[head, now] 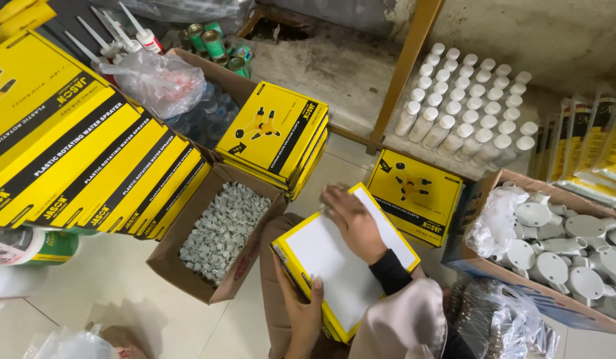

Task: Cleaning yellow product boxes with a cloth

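- our left hand (pixel 300 307) grips the near edge of a yellow box (pixel 344 259).
- our right hand (pixel 353 223) lies flat on its white face.
- a carton (pixel 218 233) of small grey parts sits beside it.

The scene is lit evenly by soft, diffuse light, bright throughout, with no single source to be seen. Only faint shadows are cast on the pale floor tiles (pixel 115 286), beside the open cardboard box (pixel 188 266). Mild glare is picked up on the clear plastic bag (pixel 158 80) and on the glossy yellow boxes (pixel 75 153). The right hand (pixel 351 223) is slightly smeared by motion. Straight edges are bowed towards the corners by the wide lens.
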